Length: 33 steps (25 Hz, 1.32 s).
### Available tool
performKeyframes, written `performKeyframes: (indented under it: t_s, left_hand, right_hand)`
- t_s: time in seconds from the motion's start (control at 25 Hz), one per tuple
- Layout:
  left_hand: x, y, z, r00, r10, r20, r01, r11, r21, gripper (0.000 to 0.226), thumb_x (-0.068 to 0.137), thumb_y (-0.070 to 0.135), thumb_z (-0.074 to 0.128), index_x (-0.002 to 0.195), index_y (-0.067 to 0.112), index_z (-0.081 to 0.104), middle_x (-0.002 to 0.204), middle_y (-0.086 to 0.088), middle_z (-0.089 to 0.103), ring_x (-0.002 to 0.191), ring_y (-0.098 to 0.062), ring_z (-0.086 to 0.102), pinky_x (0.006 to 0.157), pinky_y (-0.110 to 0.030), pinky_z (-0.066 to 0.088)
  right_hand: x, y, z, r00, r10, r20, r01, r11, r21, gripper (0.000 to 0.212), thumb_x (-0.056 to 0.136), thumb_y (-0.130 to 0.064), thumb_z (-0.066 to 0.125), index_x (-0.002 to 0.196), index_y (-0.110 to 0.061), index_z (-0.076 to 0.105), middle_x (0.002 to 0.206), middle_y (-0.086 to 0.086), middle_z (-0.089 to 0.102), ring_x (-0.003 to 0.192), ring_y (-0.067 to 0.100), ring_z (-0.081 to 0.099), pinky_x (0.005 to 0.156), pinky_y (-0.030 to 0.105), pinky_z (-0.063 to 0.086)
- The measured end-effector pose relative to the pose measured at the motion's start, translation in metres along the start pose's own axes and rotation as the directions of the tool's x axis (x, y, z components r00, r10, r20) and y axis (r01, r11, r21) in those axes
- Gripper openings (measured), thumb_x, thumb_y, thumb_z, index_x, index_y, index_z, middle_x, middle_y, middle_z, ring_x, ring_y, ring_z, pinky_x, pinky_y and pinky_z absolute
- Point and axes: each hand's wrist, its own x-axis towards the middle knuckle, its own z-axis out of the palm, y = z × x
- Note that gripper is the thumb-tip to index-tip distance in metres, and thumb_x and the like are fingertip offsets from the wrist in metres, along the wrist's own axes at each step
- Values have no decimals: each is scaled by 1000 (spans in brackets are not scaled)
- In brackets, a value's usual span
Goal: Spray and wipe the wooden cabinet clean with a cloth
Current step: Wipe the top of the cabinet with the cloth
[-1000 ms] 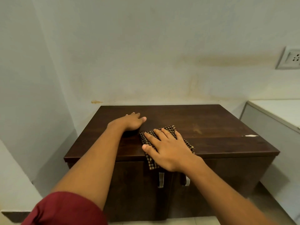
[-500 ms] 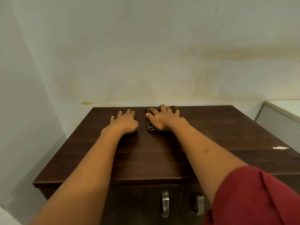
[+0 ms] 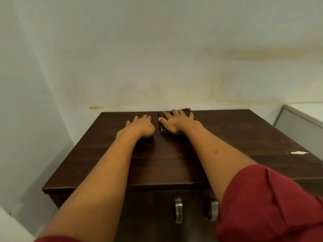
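From the head view, the right hand [image 3: 176, 122] is pressing flat, fingers straight, on a checked cloth [image 3: 163, 127] lying at the back edge of the wooden cabinet [image 3: 236, 137] top, near the stained wall [image 3: 157, 58]. The left hand [image 3: 140, 125] is resting just beside it, fingers released, apparently touching the wood. Two metal handles [image 3: 178, 209] are showing below.

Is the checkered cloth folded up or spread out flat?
Folded. The cloth is a small thick pad, barely wider than the right hand pressing it on the cabinet.
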Motion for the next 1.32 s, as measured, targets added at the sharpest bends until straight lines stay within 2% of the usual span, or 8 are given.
performKeyframes:
  t_s: [0.16,0.48,0.72,0.96,1.12,1.32]
  left_hand:
    - [-19,10,-1,997,78,-9,-77,994,83,60,99,17,29,156,21,8,164,3,1,150,-26,-2,119,-50,0]
    - [-57,41,5,975,182,125,-212,932,294,58,100,21,28,155,21,10,164,1,4,150,-24,-2,119,-49,-3]
    - [-56,53,2,966,229,122,-256,922,291,61,98,14,30,155,22,11,164,2,6,150,-23,0,120,-47,-1]
    - [-38,57,1,975,214,57,-222,946,237,58,97,20,35,154,21,21,162,-3,15,150,-26,-1,119,-49,-2]
    - [-18,53,3,982,178,56,-185,968,168,57,98,25,36,153,23,22,163,-2,13,150,-25,-2,118,-49,-2]
    - [5,49,1,983,166,75,-172,981,88,55,95,26,45,149,27,34,161,-4,22,150,-26,4,118,-51,1]
  right_hand:
    - [-52,1,6,1000,-25,3,25,1000,3,63,99,-59,15,156,-34,9,165,3,4,151,25,-1,117,61,-3]
    - [-161,17,16,997,-78,0,78,997,8,62,98,-62,12,155,-38,8,165,0,2,151,22,-2,117,59,-4]
    - [-210,29,23,997,-72,-35,72,997,-2,59,98,-62,10,154,-43,4,165,-5,-1,151,17,-7,118,54,-6]
    - [-152,41,10,999,-39,38,38,999,21,60,98,-62,12,154,-43,5,165,-5,-1,151,18,-5,117,57,-4]
    - [-89,54,-1,999,36,23,-36,999,17,61,99,-61,15,155,-40,8,165,2,-1,151,25,-1,117,58,-1]
    - [-13,62,-11,996,85,3,-85,996,6,61,99,-60,17,155,-38,11,164,5,5,150,30,5,117,57,3]
